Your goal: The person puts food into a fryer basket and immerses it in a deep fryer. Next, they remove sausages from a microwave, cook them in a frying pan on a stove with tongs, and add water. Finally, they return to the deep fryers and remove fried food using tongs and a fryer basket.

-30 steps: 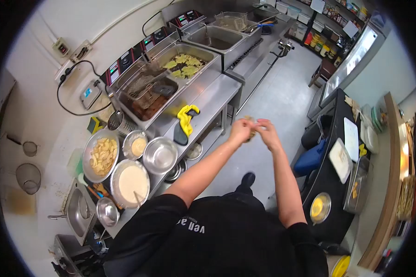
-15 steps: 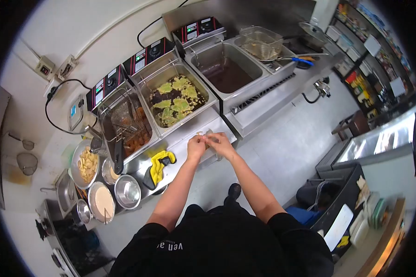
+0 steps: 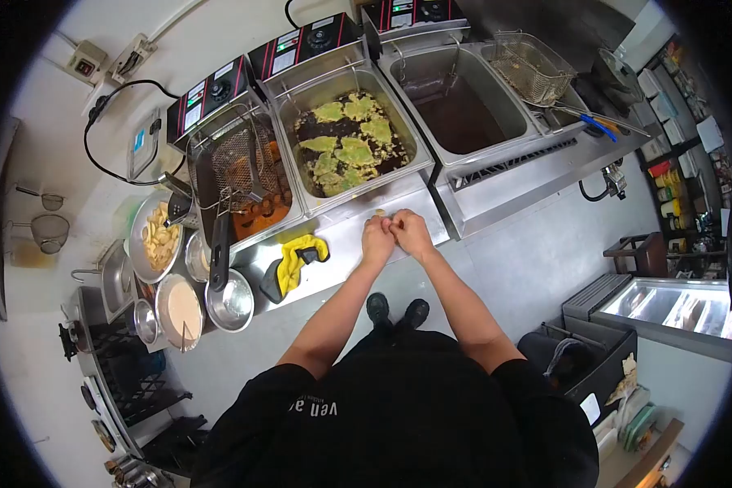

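Observation:
My left hand (image 3: 376, 241) and my right hand (image 3: 412, 233) meet over the front edge of the steel counter (image 3: 350, 244). Fingers on both are bent and closed, their tips together. Whatever they hold, if anything, is hidden behind the knuckles. Just beyond them a small pale yellowish bit (image 3: 380, 213) shows on the counter. Behind it, the middle fryer (image 3: 358, 189) holds several green battered pieces (image 3: 355, 152) floating in dark oil. Left of my hands lies a crumpled yellow and grey cloth (image 3: 294, 264).
A fryer basket (image 3: 234, 167) with a black handle sits in the left fryer over orange-brown food. The right fryer (image 3: 455, 106) holds dark oil; another wire basket (image 3: 533, 69) stands beyond it. At left are a bowl of pale slices (image 3: 161, 236), a batter bowl (image 3: 179, 313) and a steel bowl (image 3: 229, 301).
My view has shifted, so the fryers sit further right and both shoes now show. My hands stay together; the right fingers have curled in more, and the pale thing between the hands is now hidden.

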A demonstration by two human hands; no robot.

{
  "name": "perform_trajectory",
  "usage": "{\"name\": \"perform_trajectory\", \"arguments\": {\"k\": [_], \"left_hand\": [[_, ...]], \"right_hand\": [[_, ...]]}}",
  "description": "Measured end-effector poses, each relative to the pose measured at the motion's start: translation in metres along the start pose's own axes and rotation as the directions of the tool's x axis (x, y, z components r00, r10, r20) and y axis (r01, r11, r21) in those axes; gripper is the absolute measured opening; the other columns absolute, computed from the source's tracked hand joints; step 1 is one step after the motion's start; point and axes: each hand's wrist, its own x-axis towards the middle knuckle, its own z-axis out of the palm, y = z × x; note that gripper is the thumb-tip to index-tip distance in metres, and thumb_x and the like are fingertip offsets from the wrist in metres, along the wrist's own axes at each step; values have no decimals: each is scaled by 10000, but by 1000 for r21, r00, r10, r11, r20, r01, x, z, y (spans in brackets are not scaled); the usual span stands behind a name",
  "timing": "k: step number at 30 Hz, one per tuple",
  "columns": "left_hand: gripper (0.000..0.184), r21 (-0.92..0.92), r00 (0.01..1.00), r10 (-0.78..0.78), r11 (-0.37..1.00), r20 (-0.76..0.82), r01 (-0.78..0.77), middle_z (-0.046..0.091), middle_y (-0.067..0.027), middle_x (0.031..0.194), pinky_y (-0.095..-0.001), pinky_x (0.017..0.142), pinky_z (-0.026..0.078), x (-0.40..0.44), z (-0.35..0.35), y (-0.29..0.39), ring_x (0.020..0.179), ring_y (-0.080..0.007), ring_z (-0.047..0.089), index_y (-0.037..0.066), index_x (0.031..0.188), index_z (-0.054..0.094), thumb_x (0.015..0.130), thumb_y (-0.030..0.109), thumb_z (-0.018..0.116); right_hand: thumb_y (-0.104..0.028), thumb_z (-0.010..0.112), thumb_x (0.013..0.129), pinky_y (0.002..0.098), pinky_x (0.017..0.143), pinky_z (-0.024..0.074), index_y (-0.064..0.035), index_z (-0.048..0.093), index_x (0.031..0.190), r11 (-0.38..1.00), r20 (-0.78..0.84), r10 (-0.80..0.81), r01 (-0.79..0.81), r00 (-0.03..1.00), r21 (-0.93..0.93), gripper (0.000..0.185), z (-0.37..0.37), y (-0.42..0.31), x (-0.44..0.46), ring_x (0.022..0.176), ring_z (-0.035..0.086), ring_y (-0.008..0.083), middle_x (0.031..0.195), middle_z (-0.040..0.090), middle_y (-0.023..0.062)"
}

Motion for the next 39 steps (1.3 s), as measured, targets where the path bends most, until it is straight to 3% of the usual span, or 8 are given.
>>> {"name": "perform_trajectory", "arguments": {"k": [11,21,26,28,33,34,35,39], "left_hand": [[297,-124,961,-50,988,273,87,626,-275,889,-487,784,465,17,-6,-18,868,-420,603,-32,899,592,910,239,471],[383,96,911,15,994,411,-60,613,-274,965,-492,849,437,11,-12,18,948,-420,572,-26,944,592,978,247,326],[419,41,948,46,997,315,-62,609,-274,966,-481,873,423,17,2,-6,951,-426,558,-36,934,605,980,274,328],[433,-64,945,53,997,322,-34,609,-271,943,-472,868,423,20,4,-22,942,-420,558,-42,912,611,981,282,332],[407,-131,889,68,991,452,-9,603,-237,831,-433,771,435,24,-10,-8,847,-369,571,-32,834,612,952,323,452],[407,-132,891,80,991,447,-23,603,-237,831,-433,771,435,23,-12,-1,847,-369,571,-32,834,612,952,323,452],[335,-85,893,2,995,451,41,603,-229,824,-429,729,444,21,-16,3,803,-363,576,-20,822,595,923,288,510],[176,-96,931,21,995,365,15,601,-204,798,-414,641,466,20,-16,-5,706,-349,589,9,803,541,846,163,616]], "right_hand": [[-182,662,840,328,599,493,-6,675,909,924,118,213,-240,970,297,190,-9,-3,-10,623,609,248,799,618,139],[-86,647,754,414,628,464,23,593,770,989,-350,145,-135,925,52,123,3,-12,-16,695,594,357,772,584,199],[-97,644,751,418,653,484,-2,601,777,979,-274,4,-60,962,-196,107,-13,0,-5,716,613,349,782,598,188],[-109,605,730,457,710,498,-22,630,776,850,-13,65,-62,998,-522,101,-50,-16,1,798,623,368,806,615,183],[-162,579,788,430,736,495,-3,610,712,547,-412,-614,-14,673,-837,178,-289,-114,115,870,560,342,884,579,175],[-138,572,782,407,783,484,-4,622,725,552,-498,-539,-162,679,-818,154,-332,-120,141,920,566,321,918,592,155],[-112,566,771,394,843,452,-28,655,769,164,-260,-611,-201,748,-966,122,-380,-112,165,970,574,290,937,607,132],[-149,599,747,404,864,431,-69,690,829,57,-313,-335,-312,889,-948,147,-450,-93,217,985,588,264,956,633,96]]}}
